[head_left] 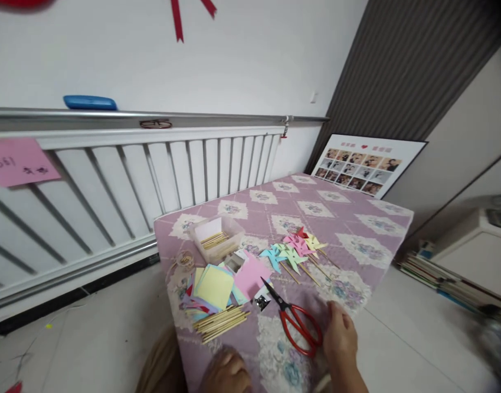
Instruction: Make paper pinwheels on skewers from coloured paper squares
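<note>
My left hand (228, 374) is at the near table edge, below a bundle of thin wooden sticks (221, 323). Its fingers are curled and slightly blurred; their inside is hidden. Right of the red-handled scissors (302, 330), my right hand (341, 334) is closed, thumb and fingers together; whatever they may hold cannot be made out. The scissors lie with their dark blades toward the pink paper (252, 275). Beside that is a stack of coloured paper squares (213, 286). Several paper pinwheels (291, 252) on sticks lie farther back. A small shiny dark packet (262, 302) is near the blade tips.
A clear plastic box (234, 236) holding sticks stands behind the paper stack, with a coil of string or bands (185, 260) to its left. The patterned tablecloth (311, 209) covers the table beside a white radiator (179, 174). A photo board (367, 164) leans at the far end.
</note>
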The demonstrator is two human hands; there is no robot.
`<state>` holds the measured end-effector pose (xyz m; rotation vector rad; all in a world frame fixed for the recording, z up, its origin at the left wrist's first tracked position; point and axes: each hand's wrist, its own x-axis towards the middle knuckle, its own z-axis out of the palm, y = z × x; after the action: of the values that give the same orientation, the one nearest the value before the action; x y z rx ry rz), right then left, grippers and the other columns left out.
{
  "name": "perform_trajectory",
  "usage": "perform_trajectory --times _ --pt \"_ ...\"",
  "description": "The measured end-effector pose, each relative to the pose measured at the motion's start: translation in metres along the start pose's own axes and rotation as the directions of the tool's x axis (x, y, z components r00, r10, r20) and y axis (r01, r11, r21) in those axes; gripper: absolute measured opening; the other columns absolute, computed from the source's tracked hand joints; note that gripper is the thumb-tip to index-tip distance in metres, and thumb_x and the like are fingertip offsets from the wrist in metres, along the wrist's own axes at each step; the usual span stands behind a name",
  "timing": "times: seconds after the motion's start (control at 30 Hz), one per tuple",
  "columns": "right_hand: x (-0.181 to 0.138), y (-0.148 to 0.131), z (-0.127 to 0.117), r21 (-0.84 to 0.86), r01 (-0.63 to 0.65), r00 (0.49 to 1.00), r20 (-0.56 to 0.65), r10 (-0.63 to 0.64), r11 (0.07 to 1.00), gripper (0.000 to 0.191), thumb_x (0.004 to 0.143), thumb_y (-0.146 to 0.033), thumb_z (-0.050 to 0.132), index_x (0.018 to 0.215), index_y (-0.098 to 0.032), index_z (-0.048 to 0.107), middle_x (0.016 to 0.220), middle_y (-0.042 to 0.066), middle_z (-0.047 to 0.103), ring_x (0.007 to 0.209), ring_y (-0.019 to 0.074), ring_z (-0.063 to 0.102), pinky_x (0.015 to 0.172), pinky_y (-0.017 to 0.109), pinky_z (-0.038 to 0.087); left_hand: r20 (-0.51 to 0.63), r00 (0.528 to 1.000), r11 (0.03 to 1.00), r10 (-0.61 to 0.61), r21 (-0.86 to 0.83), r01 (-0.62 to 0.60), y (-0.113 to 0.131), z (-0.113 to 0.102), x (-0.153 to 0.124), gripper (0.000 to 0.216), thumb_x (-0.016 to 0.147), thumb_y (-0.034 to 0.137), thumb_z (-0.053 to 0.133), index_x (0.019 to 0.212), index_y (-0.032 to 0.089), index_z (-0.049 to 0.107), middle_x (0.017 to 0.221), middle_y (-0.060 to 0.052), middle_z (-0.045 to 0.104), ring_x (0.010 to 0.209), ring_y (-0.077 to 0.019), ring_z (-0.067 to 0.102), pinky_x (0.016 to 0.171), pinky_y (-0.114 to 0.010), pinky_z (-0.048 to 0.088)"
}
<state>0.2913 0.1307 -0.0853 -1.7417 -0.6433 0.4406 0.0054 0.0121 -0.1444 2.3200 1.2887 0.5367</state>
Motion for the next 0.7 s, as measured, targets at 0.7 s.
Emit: perform_trajectory --times 0.7 --pt "-0.187 0.056 0.005 -0.407 0.670 0.727 0.529 -0.437 0.621 0.045 0.084 -0.057 0.045 0.111 -0.026 0.063 0.121 0.010 0.067 0.108 0.0333 0.061 0.091 0.053 0.040 -0.125 0.928 0.910 -0.350 0.189 0.369 -0.013 -0.136 0.100 0.049 0.075 0.036 0.059 0.121 0.021 0.054 0.141 -0.013 0.042 0.135 -0.0331 0.025 0.109 -0.054 0.019"
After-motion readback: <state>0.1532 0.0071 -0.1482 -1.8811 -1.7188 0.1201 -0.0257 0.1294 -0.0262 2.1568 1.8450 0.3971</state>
